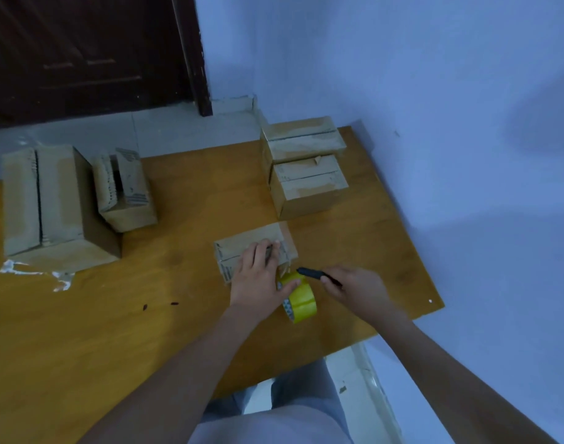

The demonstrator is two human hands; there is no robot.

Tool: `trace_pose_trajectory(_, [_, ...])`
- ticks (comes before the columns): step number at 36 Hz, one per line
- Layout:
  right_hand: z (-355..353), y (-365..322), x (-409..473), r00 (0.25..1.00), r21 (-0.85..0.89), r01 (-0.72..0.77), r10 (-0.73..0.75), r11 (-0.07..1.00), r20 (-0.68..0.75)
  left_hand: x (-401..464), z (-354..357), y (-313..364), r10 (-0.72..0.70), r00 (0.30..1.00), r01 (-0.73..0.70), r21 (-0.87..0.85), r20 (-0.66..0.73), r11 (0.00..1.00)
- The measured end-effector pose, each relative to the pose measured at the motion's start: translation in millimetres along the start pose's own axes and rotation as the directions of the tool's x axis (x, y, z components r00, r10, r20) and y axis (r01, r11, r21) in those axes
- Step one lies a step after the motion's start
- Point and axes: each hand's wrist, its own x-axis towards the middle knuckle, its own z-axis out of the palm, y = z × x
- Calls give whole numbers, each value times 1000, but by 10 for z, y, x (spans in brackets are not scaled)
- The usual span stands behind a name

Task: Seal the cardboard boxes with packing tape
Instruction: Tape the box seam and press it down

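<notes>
Hands press box, grip cutter.

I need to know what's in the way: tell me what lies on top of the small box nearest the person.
The left hand rests on the small box, fingers spread over its top seam. The yellow tape roll sits beside it. The top under the palm is hidden.

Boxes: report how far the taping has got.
Done, apparently: two stacked boxes at the wall show taped seams. In hand: left hand presses the small box beside the yellow tape roll; right hand holds a dark tool. Left: two boxes with open seams.
</notes>
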Motion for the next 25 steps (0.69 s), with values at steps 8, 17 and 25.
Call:
trace_pose_trajectory(8, [-39,-131,172,997,-181,7,6,983,75,-15,32,-16,18,1000,-18,-14,-9,1000])
trace_pose_trajectory(17, [65,-79,190,961,-231,-196,234,953,148,-7,18,-18,14,1000,-14,3,-10,1000])
trace_pose_trajectory(25, [400,-17,233,798,-91,-548,552,832,243,-18,20,-14,25,999,-24,20,-26,999])
